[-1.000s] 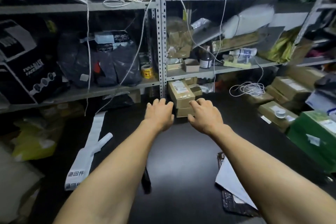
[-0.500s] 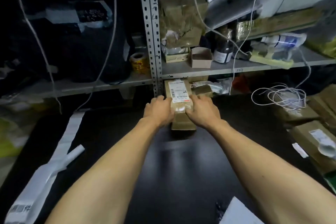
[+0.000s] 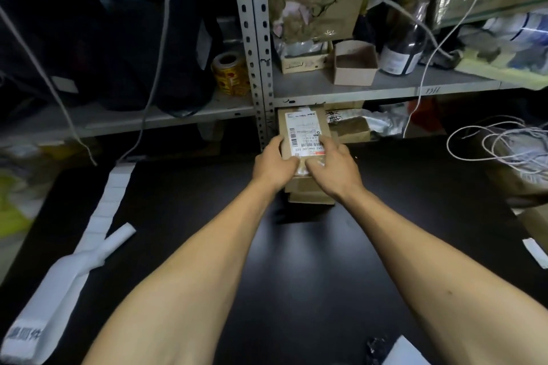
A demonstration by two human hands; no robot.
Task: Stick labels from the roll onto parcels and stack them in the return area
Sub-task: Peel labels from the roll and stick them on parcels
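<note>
Two hands are set on one parcel [image 3: 305, 139] at the far edge of the tabletop [image 3: 296, 261], just under the lower shelf [image 3: 385, 89]. The left hand [image 3: 274, 166] is curled round the parcel's left side; the right hand [image 3: 332, 169] grips its right side, fingers bent over the top face. A printed shipping label [image 3: 302, 132] is already borne on that face. Whether a label from the roll has been stuck on as well cannot be told.

The parcel is rested on at least one other brown box [image 3: 310, 195] — a low stack against the shelf upright [image 3: 258, 53]. This spot is judged to be the return area, and the stacking step appears to be nearly done for this piece.

The label strip [image 3: 98, 222] is laid out along the left edge of the tabletop, much of it unused. More cardboard boxes [image 3: 530, 216] are seen at the right edge — likely parcels left to be labelled, though that is a guess. The task is judged partway through.
</note>
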